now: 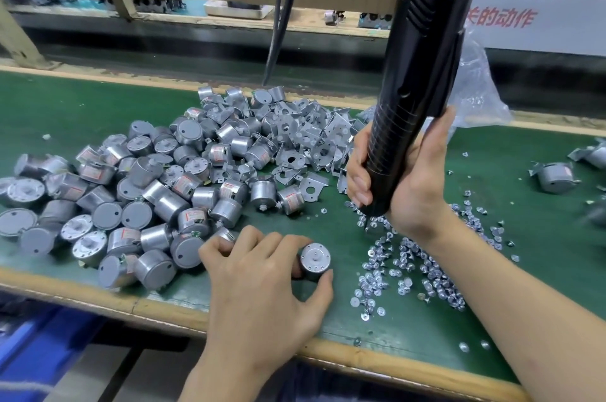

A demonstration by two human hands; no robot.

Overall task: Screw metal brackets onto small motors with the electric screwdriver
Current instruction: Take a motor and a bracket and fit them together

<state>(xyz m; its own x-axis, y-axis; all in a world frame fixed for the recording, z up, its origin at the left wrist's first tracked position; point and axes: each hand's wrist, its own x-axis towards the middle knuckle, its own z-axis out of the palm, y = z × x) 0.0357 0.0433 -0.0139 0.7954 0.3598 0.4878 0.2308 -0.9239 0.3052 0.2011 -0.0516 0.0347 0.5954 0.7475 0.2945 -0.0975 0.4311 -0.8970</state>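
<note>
My right hand (pixel 406 185) grips the black electric screwdriver (pixel 423 80), which stands nearly upright with its tip down in a scatter of small silver screws (pixel 423 270) on the green mat. My left hand (pixel 262 277) holds one small round silver motor (pixel 315 262) between thumb and fingers, shaft end facing up, near the front edge. A big heap of loose motors (pixel 131 198) covers the left of the mat. Behind it, near the middle, lies a pile of bent metal brackets (pixel 308 139).
The green mat (pixel 410 332) ends at a wooden front edge (pixel 377 365). A few motors with brackets on them (pixel 557 175) lie at the far right. A clear plastic bag (pixel 475 87) sits behind the screwdriver. Black cables (pixel 282 14) hang at the back. A blue bin (pixel 39 346) stands below left.
</note>
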